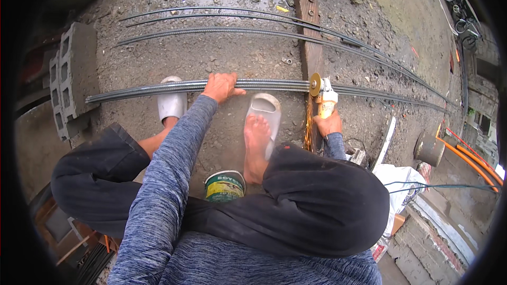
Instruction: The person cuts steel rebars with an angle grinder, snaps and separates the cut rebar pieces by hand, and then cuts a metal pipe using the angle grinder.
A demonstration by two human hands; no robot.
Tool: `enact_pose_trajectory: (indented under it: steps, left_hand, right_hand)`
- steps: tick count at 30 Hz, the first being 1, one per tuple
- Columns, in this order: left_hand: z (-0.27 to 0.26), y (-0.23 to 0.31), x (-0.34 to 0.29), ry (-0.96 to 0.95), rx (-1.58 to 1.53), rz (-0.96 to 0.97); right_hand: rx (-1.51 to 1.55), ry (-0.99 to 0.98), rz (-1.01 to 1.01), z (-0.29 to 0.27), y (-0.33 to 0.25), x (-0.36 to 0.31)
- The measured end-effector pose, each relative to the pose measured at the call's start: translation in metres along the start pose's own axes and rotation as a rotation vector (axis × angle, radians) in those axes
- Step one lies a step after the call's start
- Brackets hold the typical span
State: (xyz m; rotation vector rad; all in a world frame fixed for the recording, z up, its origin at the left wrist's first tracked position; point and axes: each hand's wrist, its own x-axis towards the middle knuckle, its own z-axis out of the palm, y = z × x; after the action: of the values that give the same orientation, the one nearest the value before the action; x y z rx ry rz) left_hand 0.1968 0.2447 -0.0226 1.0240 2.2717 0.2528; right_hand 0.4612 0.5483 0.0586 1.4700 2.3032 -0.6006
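Observation:
My left hand is closed over a bundle of steel rebar that runs across in front of me. In my right hand is a yellow angle grinder, gripped by its body. Its round cutting disc meets the bars, and orange sparks stream down from the contact toward me. Under the bundle at that spot lies a long wooden beam. The bars continue to the right past the disc. Most of my right forearm is hidden behind my knee.
More long rebars lie beyond the bundle. Hollow concrete blocks stand at the left. A green and yellow bucket sits between my legs, near my slippered feet. Orange pipes and a white sack are at the right.

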Motion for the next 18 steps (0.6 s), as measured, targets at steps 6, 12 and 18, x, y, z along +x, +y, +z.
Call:
enact_pose_trajectory:
  steps: [6, 12, 18]
  left_hand:
    - [-0.001, 0.001, -0.001, 0.108, 0.001, 0.075]
    - [0.003, -0.002, 0.001, 0.020, -0.006, 0.005]
    - [0.001, -0.003, 0.001, 0.000, -0.007, 0.005]
  right_hand:
    - [0.052, -0.010, -0.018, -0.005, -0.005, 0.005]
    - [0.016, -0.014, -0.026, -0.005, 0.000, -0.010]
    - [-0.025, 0.033, -0.012, 0.001, 0.007, -0.013]
